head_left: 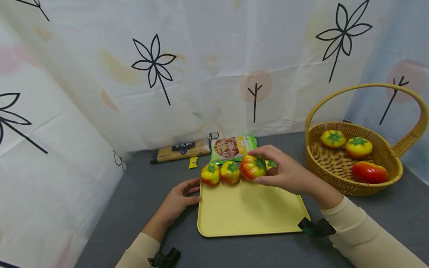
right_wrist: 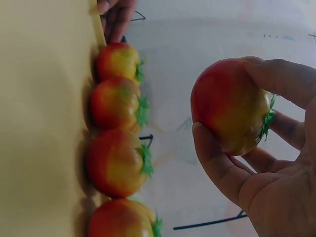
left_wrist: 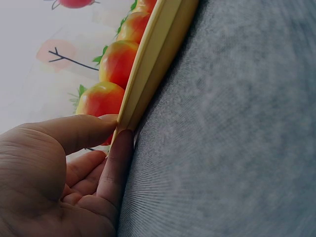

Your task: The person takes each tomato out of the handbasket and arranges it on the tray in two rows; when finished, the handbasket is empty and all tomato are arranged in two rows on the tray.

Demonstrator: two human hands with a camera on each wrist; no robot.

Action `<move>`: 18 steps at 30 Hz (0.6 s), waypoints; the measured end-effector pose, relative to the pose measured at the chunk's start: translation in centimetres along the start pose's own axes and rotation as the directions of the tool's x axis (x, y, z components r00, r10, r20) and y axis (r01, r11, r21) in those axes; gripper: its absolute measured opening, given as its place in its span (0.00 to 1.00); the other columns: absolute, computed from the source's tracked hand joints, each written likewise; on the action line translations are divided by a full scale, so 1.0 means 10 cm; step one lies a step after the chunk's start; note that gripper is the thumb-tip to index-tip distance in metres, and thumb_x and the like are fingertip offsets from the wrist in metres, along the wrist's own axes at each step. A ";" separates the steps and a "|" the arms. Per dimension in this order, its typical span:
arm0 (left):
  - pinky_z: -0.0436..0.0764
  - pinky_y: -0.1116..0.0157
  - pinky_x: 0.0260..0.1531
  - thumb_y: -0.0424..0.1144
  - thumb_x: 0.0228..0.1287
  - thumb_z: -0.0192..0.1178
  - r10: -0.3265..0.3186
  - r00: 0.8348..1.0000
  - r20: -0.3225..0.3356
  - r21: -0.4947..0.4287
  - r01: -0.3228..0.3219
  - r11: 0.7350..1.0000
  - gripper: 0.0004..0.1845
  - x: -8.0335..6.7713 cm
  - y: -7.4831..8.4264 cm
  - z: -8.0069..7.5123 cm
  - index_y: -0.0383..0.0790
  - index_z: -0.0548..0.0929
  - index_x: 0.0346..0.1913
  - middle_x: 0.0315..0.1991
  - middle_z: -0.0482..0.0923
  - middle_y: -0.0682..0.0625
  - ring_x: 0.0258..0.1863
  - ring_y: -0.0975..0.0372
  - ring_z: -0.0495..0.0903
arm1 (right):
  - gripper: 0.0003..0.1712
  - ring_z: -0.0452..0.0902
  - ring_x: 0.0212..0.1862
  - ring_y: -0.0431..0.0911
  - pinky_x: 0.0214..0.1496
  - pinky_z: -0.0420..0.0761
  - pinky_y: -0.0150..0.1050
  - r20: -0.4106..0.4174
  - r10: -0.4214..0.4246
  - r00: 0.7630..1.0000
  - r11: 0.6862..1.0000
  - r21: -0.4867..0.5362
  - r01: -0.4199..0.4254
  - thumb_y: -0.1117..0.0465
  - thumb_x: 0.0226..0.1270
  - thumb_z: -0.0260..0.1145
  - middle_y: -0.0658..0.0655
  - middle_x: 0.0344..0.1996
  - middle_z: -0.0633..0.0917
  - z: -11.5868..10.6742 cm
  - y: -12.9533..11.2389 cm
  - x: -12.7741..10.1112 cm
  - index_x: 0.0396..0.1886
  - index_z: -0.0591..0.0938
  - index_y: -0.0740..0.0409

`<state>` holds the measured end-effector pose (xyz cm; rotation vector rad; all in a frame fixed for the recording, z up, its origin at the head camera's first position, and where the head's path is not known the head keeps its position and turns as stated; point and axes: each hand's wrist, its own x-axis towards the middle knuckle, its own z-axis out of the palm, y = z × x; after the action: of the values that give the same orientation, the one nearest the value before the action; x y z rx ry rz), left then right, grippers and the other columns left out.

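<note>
My right hand [head_left: 285, 169] holds a red-and-yellow tomato [head_left: 253, 168] with green leaves above the tray's far edge. In the right wrist view, fingers and thumb wrap its sides, and its leaves [right_wrist: 267, 118] face the palm. Several similar tomatoes stand in a row along that far edge, among them the leftmost tomato [head_left: 210, 175] and its neighbour [head_left: 230, 172]; another [head_left: 270, 163] is partly hidden behind my right hand. At the yellow tray's [head_left: 248, 216] left edge, my left hand [head_left: 179, 199] grips the rim, thumb and finger meeting there in the left wrist view [left_wrist: 94, 168].
A wicker basket [head_left: 316, 169] with a tall handle stands at right, holding two yellow-red tomatoes and a red, longer piece [head_left: 370, 172]. Behind the tray lie a spaghetti pack [head_left: 181, 150], a green-and-white food packet [head_left: 234, 147] and a small yellow sachet [head_left: 193, 162]. A printed curtain hangs behind.
</note>
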<state>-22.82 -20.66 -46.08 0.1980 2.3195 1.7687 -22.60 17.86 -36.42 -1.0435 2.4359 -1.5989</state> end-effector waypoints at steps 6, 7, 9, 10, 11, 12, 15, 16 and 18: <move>0.81 0.56 0.64 0.30 0.70 0.74 -0.003 1.000 -0.005 0.003 0.003 1.000 0.37 0.00 0.00 0.00 0.32 0.73 0.79 0.77 0.72 0.39 0.72 0.47 0.75 | 0.37 0.77 0.62 0.58 0.51 0.89 0.45 0.056 0.018 0.998 1.000 0.006 -0.018 0.64 0.70 0.81 0.62 0.69 0.72 0.21 0.02 0.04 0.76 0.77 0.55; 0.81 0.56 0.64 0.29 0.70 0.74 -0.003 1.000 -0.006 0.003 0.003 1.000 0.37 0.01 0.00 0.00 0.32 0.73 0.79 0.77 0.72 0.39 0.72 0.47 0.75 | 0.37 0.77 0.62 0.58 0.51 0.89 0.45 0.063 0.020 0.998 1.000 0.001 -0.020 0.63 0.70 0.81 0.62 0.70 0.72 0.24 0.03 0.05 0.76 0.77 0.55; 0.81 0.55 0.64 0.29 0.70 0.74 -0.006 1.000 -0.006 0.000 0.006 1.000 0.37 0.01 0.01 0.00 0.32 0.72 0.79 0.77 0.72 0.39 0.72 0.47 0.75 | 0.38 0.77 0.62 0.56 0.53 0.89 0.45 0.081 0.024 0.996 1.000 -0.006 -0.023 0.62 0.70 0.81 0.61 0.71 0.71 0.30 0.04 0.06 0.76 0.77 0.56; 0.81 0.56 0.64 0.29 0.70 0.74 -0.006 1.000 -0.007 -0.002 0.006 1.000 0.37 0.01 0.01 0.00 0.32 0.72 0.79 0.77 0.72 0.38 0.73 0.47 0.75 | 0.38 0.77 0.62 0.56 0.53 0.88 0.45 0.090 0.024 0.996 1.000 -0.014 -0.022 0.62 0.70 0.81 0.61 0.72 0.71 0.33 0.05 0.07 0.77 0.77 0.56; 0.81 0.56 0.65 0.29 0.70 0.74 -0.006 1.000 -0.005 -0.007 0.006 1.000 0.38 0.01 0.01 0.00 0.32 0.72 0.79 0.77 0.72 0.38 0.73 0.46 0.75 | 0.38 0.77 0.63 0.55 0.54 0.88 0.45 0.099 0.027 0.995 0.999 -0.020 -0.025 0.61 0.70 0.81 0.61 0.72 0.71 0.36 0.06 0.07 0.77 0.77 0.56; 0.81 0.56 0.64 0.28 0.70 0.74 -0.007 1.000 -0.005 -0.012 0.007 1.000 0.38 0.01 0.01 0.00 0.31 0.72 0.79 0.77 0.72 0.38 0.73 0.46 0.75 | 0.38 0.77 0.63 0.54 0.54 0.88 0.45 0.107 0.031 0.994 0.999 -0.029 -0.028 0.61 0.70 0.81 0.61 0.72 0.71 0.39 0.06 0.07 0.77 0.76 0.56; 0.81 0.57 0.64 0.26 0.70 0.73 -0.010 1.000 -0.001 -0.044 0.010 0.999 0.37 0.01 0.01 0.00 0.30 0.72 0.79 0.77 0.71 0.37 0.73 0.45 0.74 | 0.38 0.76 0.61 0.54 0.53 0.88 0.46 0.125 0.029 0.992 0.998 -0.050 -0.022 0.59 0.71 0.81 0.62 0.70 0.72 0.45 0.08 0.08 0.76 0.77 0.58; 0.81 0.58 0.64 0.26 0.69 0.73 -0.011 1.000 0.000 -0.054 0.011 0.999 0.37 0.01 0.01 0.00 0.29 0.72 0.79 0.77 0.71 0.36 0.74 0.45 0.73 | 0.38 0.76 0.61 0.54 0.53 0.88 0.46 0.130 0.032 0.991 0.998 -0.050 -0.025 0.59 0.71 0.81 0.62 0.69 0.72 0.47 0.08 0.08 0.76 0.77 0.59; 0.81 0.59 0.63 0.25 0.69 0.73 -0.012 1.000 0.003 -0.071 0.012 0.997 0.37 0.01 0.01 0.01 0.29 0.71 0.79 0.77 0.71 0.36 0.74 0.45 0.73 | 0.38 0.76 0.60 0.54 0.52 0.88 0.45 0.136 0.039 0.990 0.998 -0.047 -0.033 0.59 0.71 0.81 0.62 0.69 0.72 0.51 0.08 0.08 0.76 0.77 0.59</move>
<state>-22.91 -20.54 -46.07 0.1738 2.2469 1.8406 -21.68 13.51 -39.22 -1.0714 2.3958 -1.4186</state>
